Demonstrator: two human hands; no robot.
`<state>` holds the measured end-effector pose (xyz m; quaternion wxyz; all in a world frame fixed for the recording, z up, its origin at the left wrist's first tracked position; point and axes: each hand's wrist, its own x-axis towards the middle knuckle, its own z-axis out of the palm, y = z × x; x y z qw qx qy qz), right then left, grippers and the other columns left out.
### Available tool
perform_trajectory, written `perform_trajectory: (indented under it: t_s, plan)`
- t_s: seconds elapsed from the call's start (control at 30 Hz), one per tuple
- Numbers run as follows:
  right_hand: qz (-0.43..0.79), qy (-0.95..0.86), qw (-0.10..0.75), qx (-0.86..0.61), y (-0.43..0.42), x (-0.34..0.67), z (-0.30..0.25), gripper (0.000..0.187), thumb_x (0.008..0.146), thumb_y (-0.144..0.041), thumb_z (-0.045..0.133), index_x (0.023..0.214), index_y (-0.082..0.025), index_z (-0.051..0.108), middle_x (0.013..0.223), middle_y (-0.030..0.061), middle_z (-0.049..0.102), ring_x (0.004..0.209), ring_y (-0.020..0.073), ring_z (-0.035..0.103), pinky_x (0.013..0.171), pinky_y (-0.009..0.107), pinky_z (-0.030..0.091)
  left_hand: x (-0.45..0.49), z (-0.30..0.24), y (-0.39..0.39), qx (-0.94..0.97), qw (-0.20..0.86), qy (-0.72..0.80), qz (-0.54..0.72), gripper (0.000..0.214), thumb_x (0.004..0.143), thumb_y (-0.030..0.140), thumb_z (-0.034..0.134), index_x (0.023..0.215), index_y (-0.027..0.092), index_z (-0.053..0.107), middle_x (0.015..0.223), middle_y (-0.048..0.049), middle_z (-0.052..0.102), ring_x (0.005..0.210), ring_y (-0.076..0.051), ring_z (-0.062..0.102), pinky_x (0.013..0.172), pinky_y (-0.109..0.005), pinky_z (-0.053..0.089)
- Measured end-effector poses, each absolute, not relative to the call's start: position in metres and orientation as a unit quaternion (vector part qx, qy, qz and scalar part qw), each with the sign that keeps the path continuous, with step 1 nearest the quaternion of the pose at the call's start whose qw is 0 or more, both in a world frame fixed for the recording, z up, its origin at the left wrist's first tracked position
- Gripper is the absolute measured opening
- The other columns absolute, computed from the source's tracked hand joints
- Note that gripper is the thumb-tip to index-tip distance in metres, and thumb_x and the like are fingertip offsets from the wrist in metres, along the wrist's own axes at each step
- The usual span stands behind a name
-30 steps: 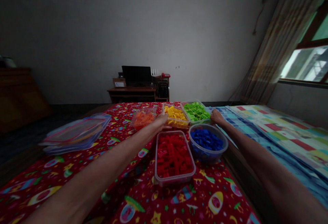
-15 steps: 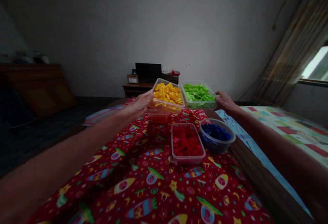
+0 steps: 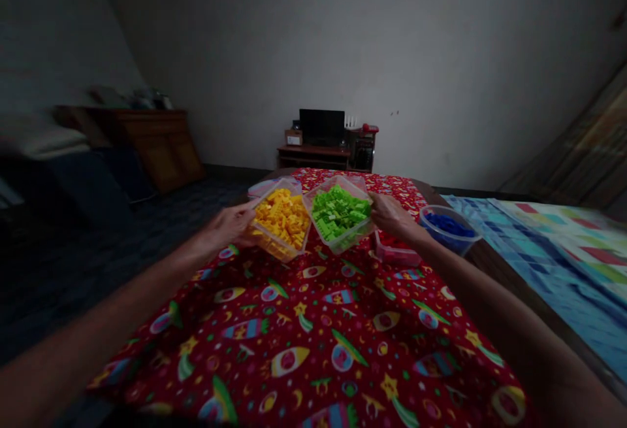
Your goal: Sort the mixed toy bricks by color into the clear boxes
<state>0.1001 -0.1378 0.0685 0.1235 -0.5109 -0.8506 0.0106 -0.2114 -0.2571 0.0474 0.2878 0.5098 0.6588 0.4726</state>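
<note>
My left hand [image 3: 229,226] grips the left side of a clear tub of yellow bricks [image 3: 281,219], held in the air and tilted toward me. My right hand [image 3: 390,214] grips the right side of a clear tub of green bricks [image 3: 339,214], also lifted and tilted. The two tubs touch side by side above the red patterned tablecloth [image 3: 313,330]. A tub of red bricks [image 3: 398,250] lies on the cloth, mostly hidden behind my right wrist. A round tub of blue bricks [image 3: 449,228] stands to its right.
A stack of clear lids [image 3: 267,186] lies behind the yellow tub. A bed with a checked blue cover [image 3: 553,251] runs along the right. A desk with a monitor [image 3: 323,137] stands at the far wall, a wooden cabinet [image 3: 147,140] at the left.
Both hands have lifted the yellow and green tubs off the table and carried them toward me and leftward. The view has swung left, so the red and blue tubs now sit at the right.
</note>
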Motion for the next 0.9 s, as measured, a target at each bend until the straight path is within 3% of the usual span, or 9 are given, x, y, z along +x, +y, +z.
perform_trajectory:
  t_s: [0.1, 0.2, 0.3, 0.4, 0.6, 0.73, 0.9]
  plan:
    - [-0.041, -0.849, 0.09, -0.519, -0.15, 0.087, 0.067, 0.033, 0.086, -0.015, 0.039, 0.113, -0.011, 0.056, 0.101, 0.0165, 0.067, 0.09, 0.0229, 0.062, 0.07, 0.026, 0.042, -0.22, 0.047, -0.268, 0.572, 0.161, 0.687, 0.418, 0.045, 0.078, 0.042, 0.057, 0.118, 0.022, 0.064, 0.09, -0.0038, 0.072, 0.072, -0.02, 0.065, 0.049, -0.019, 0.048]
    - [-0.089, -0.844, 0.071, -0.525, -0.159, 0.072, 0.065, 0.038, 0.089, -0.015, 0.033, 0.123, -0.009, 0.05, 0.099, 0.0184, 0.067, 0.088, 0.0256, 0.063, 0.07, 0.031, 0.044, -0.209, 0.051, -0.271, 0.6, 0.024, 0.733, 0.319, 0.042, 0.078, 0.038, 0.055, 0.116, 0.022, 0.065, 0.074, -0.0036, 0.067, 0.069, -0.022, 0.064, 0.055, -0.022, 0.045]
    - [-0.116, -0.844, 0.079, -0.517, -0.168, 0.055, 0.062, 0.043, 0.09, -0.012, 0.03, 0.129, -0.007, 0.046, 0.096, 0.02, 0.066, 0.086, 0.0272, 0.064, 0.069, 0.034, 0.045, -0.182, 0.05, -0.263, 0.6, -0.083, 0.765, 0.219, 0.043, 0.081, 0.042, 0.051, 0.117, 0.022, 0.062, 0.085, -0.0084, 0.064, 0.076, -0.026, 0.063, 0.064, -0.029, 0.047]
    - [-0.138, -0.862, 0.089, -0.479, -0.183, 0.038, 0.06, 0.045, 0.09, -0.011, 0.029, 0.132, -0.005, 0.045, 0.096, 0.0219, 0.065, 0.085, 0.0276, 0.063, 0.07, 0.037, 0.045, -0.148, 0.043, -0.249, 0.593, -0.146, 0.766, 0.202, 0.047, 0.08, 0.049, 0.052, 0.119, 0.023, 0.06, 0.105, -0.013, 0.057, 0.081, -0.03, 0.063, 0.068, -0.036, 0.048]
    - [-0.129, -0.88, 0.131, -0.439, -0.207, 0.024, 0.051, 0.045, 0.089, -0.013, 0.035, 0.131, -0.005, 0.047, 0.106, 0.0243, 0.059, 0.096, 0.0298, 0.056, 0.079, 0.041, 0.044, -0.109, 0.021, -0.23, 0.642, -0.237, 0.685, 0.25, 0.044, 0.082, 0.043, 0.055, 0.115, 0.015, 0.059, 0.111, -0.0177, 0.05, 0.104, -0.036, 0.051, 0.084, -0.045, 0.045]
    - [-0.07, -0.847, 0.234, -0.471, -0.198, 0.034, 0.028, 0.056, 0.088, -0.032, 0.044, 0.139, -0.009, 0.038, 0.117, 0.0224, 0.054, 0.105, 0.0333, 0.05, 0.087, 0.046, 0.041, -0.106, -0.006, -0.23, 0.702, -0.24, 0.608, 0.283, 0.049, 0.082, 0.035, 0.058, 0.128, 0.018, 0.049, 0.117, -0.0163, 0.048, 0.108, -0.034, 0.046, 0.09, -0.05, 0.044]
    - [-0.035, -0.849, 0.302, -0.432, -0.185, 0.046, 0.005, 0.054, 0.089, -0.027, 0.043, 0.139, -0.008, 0.038, 0.135, 0.0236, 0.042, 0.124, 0.0324, 0.039, 0.099, 0.046, 0.036, -0.114, -0.029, -0.228, 0.74, -0.231, 0.55, 0.311, 0.05, 0.083, 0.027, 0.057, 0.131, 0.021, 0.045, 0.125, -0.0151, 0.042, 0.117, -0.033, 0.041, 0.095, -0.05, 0.042]
